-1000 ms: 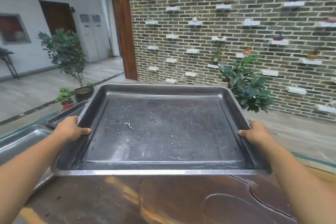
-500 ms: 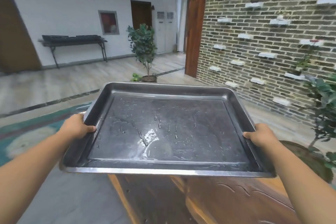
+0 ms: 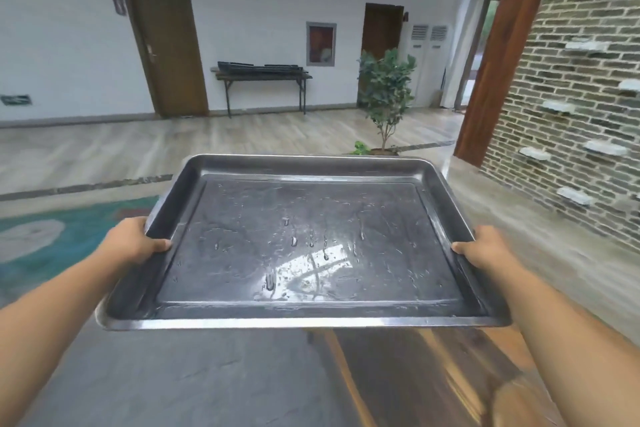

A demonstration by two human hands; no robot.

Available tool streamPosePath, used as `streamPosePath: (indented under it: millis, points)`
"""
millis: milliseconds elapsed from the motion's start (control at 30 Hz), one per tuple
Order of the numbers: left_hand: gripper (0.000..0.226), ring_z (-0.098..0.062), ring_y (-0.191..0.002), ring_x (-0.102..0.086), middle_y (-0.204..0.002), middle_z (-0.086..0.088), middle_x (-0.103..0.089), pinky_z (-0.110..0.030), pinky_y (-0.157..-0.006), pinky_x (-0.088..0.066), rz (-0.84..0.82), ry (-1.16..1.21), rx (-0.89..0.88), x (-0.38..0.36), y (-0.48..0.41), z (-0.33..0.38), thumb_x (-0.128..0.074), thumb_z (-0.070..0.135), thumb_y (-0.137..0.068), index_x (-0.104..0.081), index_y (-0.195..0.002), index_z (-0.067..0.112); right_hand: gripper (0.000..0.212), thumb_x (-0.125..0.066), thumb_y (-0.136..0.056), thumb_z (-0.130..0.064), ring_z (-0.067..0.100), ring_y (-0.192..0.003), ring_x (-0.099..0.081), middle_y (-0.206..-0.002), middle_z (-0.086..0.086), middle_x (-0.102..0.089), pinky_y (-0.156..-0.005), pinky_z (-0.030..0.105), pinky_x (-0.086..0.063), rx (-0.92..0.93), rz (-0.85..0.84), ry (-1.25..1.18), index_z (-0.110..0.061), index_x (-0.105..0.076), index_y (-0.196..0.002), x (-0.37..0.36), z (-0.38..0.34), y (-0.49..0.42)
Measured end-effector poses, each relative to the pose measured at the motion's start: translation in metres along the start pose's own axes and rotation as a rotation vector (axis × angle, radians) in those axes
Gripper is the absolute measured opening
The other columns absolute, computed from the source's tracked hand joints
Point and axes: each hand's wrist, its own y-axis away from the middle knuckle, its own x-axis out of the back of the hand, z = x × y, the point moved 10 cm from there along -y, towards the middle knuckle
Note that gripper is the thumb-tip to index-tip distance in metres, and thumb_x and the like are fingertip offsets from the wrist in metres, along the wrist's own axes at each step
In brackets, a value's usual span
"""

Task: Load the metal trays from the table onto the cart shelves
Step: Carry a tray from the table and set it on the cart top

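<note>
My fingers clamp the metal tray [image 3: 311, 246] from both sides: left hand [image 3: 133, 243] on its left rim, right hand [image 3: 485, 248] on its right, thumbs hooked over the lip, the rest hidden beneath. The tray is a shallow steel rectangle with rounded corners, scratched and beaded with water, held in the air. Below its near edge shows the glossy wooden desk [image 3: 415, 374] beside grey floor [image 3: 173, 381]. Open floor runs ahead to a potted plant [image 3: 386, 90]; a brick wall [image 3: 571, 97] closes my right.
</note>
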Motion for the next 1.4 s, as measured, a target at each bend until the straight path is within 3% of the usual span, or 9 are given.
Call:
streamPosePath:
  millis: [167,300,367,467,600,800,933,1200,1400]
  points:
    - [0.029,-0.031,-0.08,-0.059,-0.087,-0.01,-0.065,-0.036,-0.07,-0.044,0.074,0.011,0.1,0.056,-0.017,-0.089,-0.082,0.029,-0.077,-0.064,-0.09,0.011,0.017,-0.077,-0.078,-0.021,0.032,-0.084,-0.065,-0.088,0.012,-0.07,-0.073,0.034,-0.047,0.144,-0.059,0.029,-0.012,-0.069,-0.09,-0.077,-0.096,0.001]
    - [0.03,-0.032,-0.082,-0.06,-0.091,-0.014,-0.067,-0.038,-0.073,-0.047,0.12,-0.003,0.183,0.092,-0.016,-0.153,-0.082,0.028,-0.077,-0.064,-0.091,0.009,0.018,-0.076,-0.079,-0.023,0.026,-0.071,-0.058,-0.08,0.008,-0.066,-0.063,0.031,-0.04,0.202,-0.114,0.05,-0.017,-0.06,-0.073,-0.135,-0.157,0.01]
    - [0.03,-0.034,-0.085,-0.063,-0.093,-0.014,-0.069,-0.04,-0.077,-0.05,0.135,0.007,0.221,0.105,-0.014,-0.183,-0.082,0.027,-0.077,-0.066,-0.095,0.009,0.017,-0.075,-0.08,-0.023,0.023,-0.067,-0.055,-0.077,0.006,-0.064,-0.06,0.029,-0.038,0.237,-0.15,0.058,-0.017,-0.06,-0.074,-0.163,-0.186,0.013]
    - [0.03,-0.031,-0.081,-0.06,-0.091,-0.012,-0.068,-0.037,-0.073,-0.046,0.164,0.021,0.281,0.119,-0.008,-0.226,-0.083,0.026,-0.077,-0.066,-0.096,0.01,0.018,-0.074,-0.082,-0.023,0.028,-0.077,-0.056,-0.087,0.012,-0.065,-0.067,0.031,-0.039,0.287,-0.208,0.096,-0.01,-0.065,-0.091,-0.205,-0.225,0.014]
    - [0.027,-0.03,-0.076,-0.061,-0.084,-0.007,-0.066,-0.036,-0.069,-0.045,0.191,0.042,0.381,0.129,-0.003,-0.275,-0.082,0.028,-0.078,-0.064,-0.09,0.011,0.024,-0.076,-0.082,-0.02,0.029,-0.081,-0.058,-0.093,0.017,-0.067,-0.071,0.032,-0.042,0.363,-0.274,0.105,-0.005,-0.067,-0.098,-0.258,-0.276,0.011]
    - [0.039,-0.017,-0.057,-0.052,-0.061,0.0,-0.056,-0.03,-0.048,-0.03,0.321,0.026,0.513,0.155,-0.012,-0.328,-0.084,0.028,-0.075,-0.047,-0.064,0.02,0.019,-0.076,-0.081,-0.017,0.029,-0.081,-0.064,-0.089,0.016,-0.07,-0.07,0.032,-0.045,0.44,-0.388,0.097,-0.005,-0.068,-0.093,-0.344,-0.357,-0.006]
    - [0.034,-0.018,-0.059,-0.053,-0.066,-0.003,-0.058,-0.03,-0.049,-0.033,0.351,-0.025,0.584,0.171,-0.035,-0.353,-0.083,0.03,-0.075,-0.054,-0.071,0.015,0.021,-0.077,-0.08,-0.019,0.031,-0.079,-0.062,-0.088,0.015,-0.069,-0.07,0.034,-0.045,0.522,-0.436,0.11,-0.005,-0.067,-0.092,-0.404,-0.425,-0.027]
    - [0.038,-0.018,-0.057,-0.046,-0.062,0.001,-0.05,-0.03,-0.05,-0.029,0.473,-0.053,0.752,0.198,-0.063,-0.388,-0.084,0.027,-0.075,-0.048,-0.066,0.019,0.032,-0.081,-0.077,-0.025,0.035,-0.087,-0.065,-0.092,0.018,-0.07,-0.079,0.039,-0.051,0.668,-0.596,0.129,-0.004,-0.067,-0.096,-0.52,-0.563,-0.052]
    - [0.032,-0.027,-0.067,-0.05,-0.07,-0.005,-0.054,-0.034,-0.057,-0.034,0.498,-0.068,0.882,0.206,-0.058,-0.419,-0.083,0.027,-0.076,-0.054,-0.076,0.013,0.023,-0.079,-0.079,-0.021,0.032,-0.081,-0.063,-0.088,0.016,-0.069,-0.069,0.034,-0.044,0.775,-0.686,0.181,-0.005,-0.066,-0.09,-0.594,-0.638,-0.043]
